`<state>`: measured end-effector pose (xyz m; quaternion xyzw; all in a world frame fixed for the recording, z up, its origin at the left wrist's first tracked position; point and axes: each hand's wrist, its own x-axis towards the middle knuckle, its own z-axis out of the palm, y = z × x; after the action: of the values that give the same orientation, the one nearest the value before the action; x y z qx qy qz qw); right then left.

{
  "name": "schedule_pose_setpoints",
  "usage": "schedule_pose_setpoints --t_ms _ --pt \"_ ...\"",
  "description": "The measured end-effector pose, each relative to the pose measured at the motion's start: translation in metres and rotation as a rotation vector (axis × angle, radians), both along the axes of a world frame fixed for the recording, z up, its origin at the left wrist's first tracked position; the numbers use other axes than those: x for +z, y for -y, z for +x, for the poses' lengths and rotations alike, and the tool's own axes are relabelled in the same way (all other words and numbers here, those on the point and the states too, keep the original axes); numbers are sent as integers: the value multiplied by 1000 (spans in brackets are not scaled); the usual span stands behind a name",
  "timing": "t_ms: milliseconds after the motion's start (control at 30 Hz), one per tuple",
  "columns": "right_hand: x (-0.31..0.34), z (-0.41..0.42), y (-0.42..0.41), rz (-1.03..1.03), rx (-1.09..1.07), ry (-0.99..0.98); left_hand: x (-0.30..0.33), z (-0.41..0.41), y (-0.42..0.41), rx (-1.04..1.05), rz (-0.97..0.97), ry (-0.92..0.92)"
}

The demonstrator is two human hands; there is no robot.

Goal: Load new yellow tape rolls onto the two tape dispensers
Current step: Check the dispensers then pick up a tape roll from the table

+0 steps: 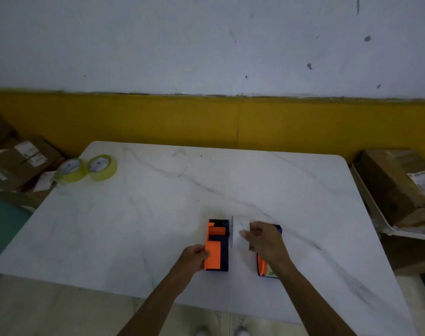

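Yellow tape rolls lie far left of the orange dispenser on the counter — nearer the left hand, closed on the dispenser; right hand pinches something white — unidentifiable.

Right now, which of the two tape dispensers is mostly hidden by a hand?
The right dispenser: the right hand covers most of it. The left dispenser shows nearly whole, with the left hand only at its near left edge.
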<state>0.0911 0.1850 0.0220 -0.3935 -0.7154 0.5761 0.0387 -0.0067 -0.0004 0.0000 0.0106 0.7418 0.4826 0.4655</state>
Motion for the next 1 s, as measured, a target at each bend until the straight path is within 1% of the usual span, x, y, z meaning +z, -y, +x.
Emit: schedule_pose_setpoints --t_ms 33,67,133,167,200,267,367,433,633,767,833,933,1000 --pt "2 -2 -2 -32 -4 -17 0 1 2 -10 0 6" --pt "3 -5 -3 -62 -6 -33 -1 -1 2 -17 -6 -26" --pt "6 -15 -5 -113 24 -75 2 -13 1 -23 -78 -210" --pt "8 -21 -5 -138 46 -97 8 -19 1 8 -80 -310" --pt "8 -29 -4 -178 57 -120 13 -27 0 46 -27 -379" --pt "11 -48 4 -247 69 -166 23 -41 -2 16 100 -412" --pt "15 -81 24 -329 90 -222 26 -71 -1 -84 162 -417" --pt "17 -109 37 -378 97 -244 25 -97 4 -62 194 -442" --pt "5 -224 78 -463 97 -225 9 -212 42 27 115 -600" --pt "-4 -309 112 -480 51 -190 6 -295 71 46 56 -639" --pt "-10 -357 129 -494 -2 -160 1 -341 83 46 2 -723" --pt "-24 -420 147 -482 -62 -152 -13 -399 92 -7 -56 -935" --pt "-38 -451 155 -483 -94 -160 -25 -429 94 -50 -68 -989"
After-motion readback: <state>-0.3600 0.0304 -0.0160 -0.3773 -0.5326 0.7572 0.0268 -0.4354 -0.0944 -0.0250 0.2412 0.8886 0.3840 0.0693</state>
